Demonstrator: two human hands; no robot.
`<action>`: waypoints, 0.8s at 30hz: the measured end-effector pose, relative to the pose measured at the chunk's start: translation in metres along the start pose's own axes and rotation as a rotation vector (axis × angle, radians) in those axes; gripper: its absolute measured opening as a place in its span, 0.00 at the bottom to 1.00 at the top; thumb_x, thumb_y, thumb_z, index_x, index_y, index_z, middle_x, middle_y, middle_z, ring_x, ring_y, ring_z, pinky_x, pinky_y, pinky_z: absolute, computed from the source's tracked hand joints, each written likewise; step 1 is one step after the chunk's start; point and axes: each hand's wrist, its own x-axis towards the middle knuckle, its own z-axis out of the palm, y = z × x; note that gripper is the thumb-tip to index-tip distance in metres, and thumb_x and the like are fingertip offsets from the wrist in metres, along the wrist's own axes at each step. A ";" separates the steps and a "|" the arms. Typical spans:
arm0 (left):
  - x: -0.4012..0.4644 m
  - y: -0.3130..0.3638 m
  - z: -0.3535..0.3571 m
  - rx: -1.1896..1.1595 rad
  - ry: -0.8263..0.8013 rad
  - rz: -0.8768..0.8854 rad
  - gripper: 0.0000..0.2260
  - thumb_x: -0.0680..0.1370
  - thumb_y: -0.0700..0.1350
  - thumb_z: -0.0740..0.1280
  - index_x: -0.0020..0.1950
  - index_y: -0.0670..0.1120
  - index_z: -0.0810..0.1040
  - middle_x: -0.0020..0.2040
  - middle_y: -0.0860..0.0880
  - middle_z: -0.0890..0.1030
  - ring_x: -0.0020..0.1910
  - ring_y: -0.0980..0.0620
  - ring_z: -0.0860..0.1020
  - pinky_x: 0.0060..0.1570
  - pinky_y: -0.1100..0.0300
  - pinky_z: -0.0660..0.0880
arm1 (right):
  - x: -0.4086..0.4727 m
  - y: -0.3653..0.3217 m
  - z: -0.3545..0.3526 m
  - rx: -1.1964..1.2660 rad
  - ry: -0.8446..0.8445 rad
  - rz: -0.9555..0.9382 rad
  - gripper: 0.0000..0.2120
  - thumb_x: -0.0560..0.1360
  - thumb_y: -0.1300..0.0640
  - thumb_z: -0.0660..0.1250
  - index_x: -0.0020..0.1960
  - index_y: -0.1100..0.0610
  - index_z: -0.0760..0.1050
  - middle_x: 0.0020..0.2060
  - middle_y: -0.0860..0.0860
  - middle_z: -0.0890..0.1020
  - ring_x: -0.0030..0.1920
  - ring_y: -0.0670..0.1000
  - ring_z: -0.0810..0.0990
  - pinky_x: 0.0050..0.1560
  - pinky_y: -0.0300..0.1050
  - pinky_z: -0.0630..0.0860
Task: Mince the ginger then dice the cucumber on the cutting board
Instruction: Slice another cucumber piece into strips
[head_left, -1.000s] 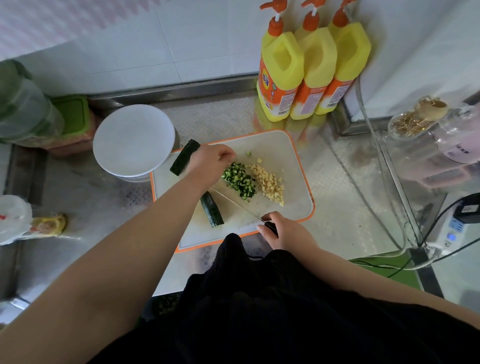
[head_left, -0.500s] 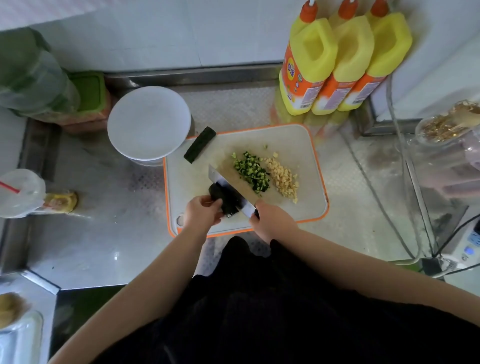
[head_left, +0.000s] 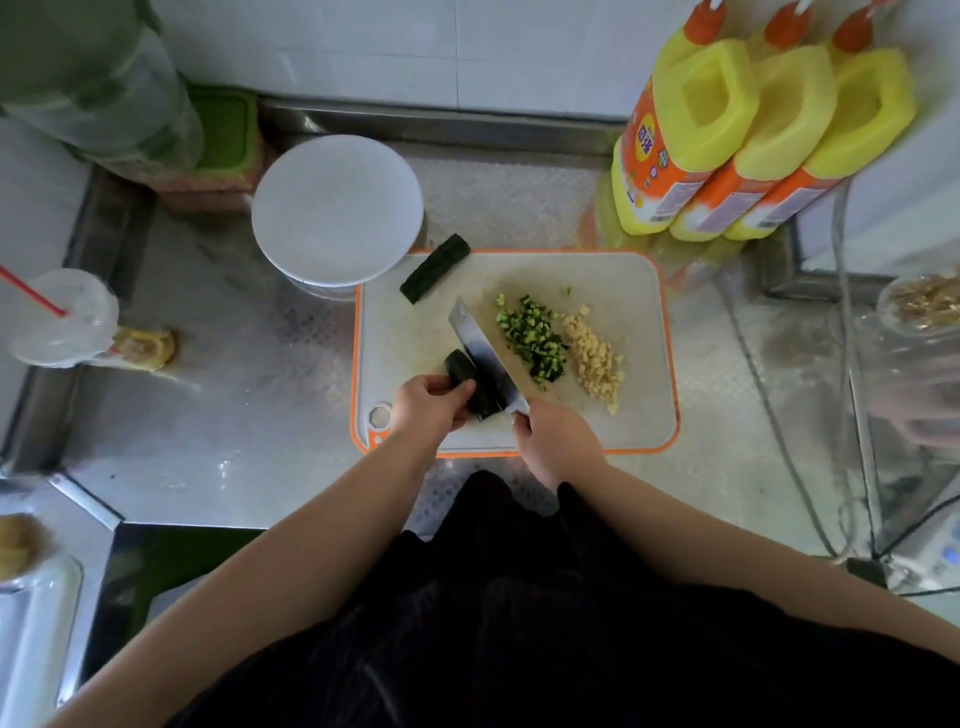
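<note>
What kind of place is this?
Most likely a kitchen prep counter: a steel worktop against white wall tiles, an orange-rimmed cutting board and three dish-soap bottles.

Cutting board (head_left: 623, 431) lies on the desk (head_left: 234, 441). On the board: diced cucumber (head_left: 532, 338) at centre, minced ginger (head_left: 595, 358) just right of it, knife (head_left: 480, 353) left of it. One cucumber piece (head_left: 435, 267) at the board's far-left corner. Plate (head_left: 337, 208) behind-left of the board; bottles (head_left: 727, 145) behind-right.
</note>
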 end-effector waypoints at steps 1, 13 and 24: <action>0.000 0.000 0.000 -0.004 -0.002 -0.004 0.08 0.74 0.44 0.74 0.48 0.45 0.77 0.42 0.46 0.82 0.41 0.48 0.83 0.44 0.55 0.81 | -0.002 -0.001 -0.002 0.015 0.003 -0.002 0.14 0.82 0.52 0.53 0.53 0.61 0.72 0.53 0.61 0.79 0.55 0.60 0.76 0.50 0.48 0.69; 0.000 -0.001 -0.002 -0.040 -0.013 -0.004 0.11 0.75 0.42 0.74 0.54 0.41 0.76 0.45 0.46 0.82 0.42 0.50 0.83 0.40 0.61 0.81 | -0.008 -0.006 -0.007 -0.026 -0.001 -0.027 0.17 0.82 0.52 0.53 0.35 0.53 0.58 0.47 0.59 0.79 0.49 0.59 0.77 0.40 0.45 0.63; 0.000 -0.003 0.000 -0.039 -0.015 0.003 0.09 0.75 0.43 0.73 0.51 0.43 0.76 0.46 0.45 0.82 0.45 0.48 0.83 0.46 0.54 0.82 | -0.003 -0.012 0.006 -0.115 0.005 -0.056 0.08 0.81 0.57 0.55 0.50 0.60 0.72 0.43 0.56 0.79 0.45 0.57 0.79 0.38 0.46 0.68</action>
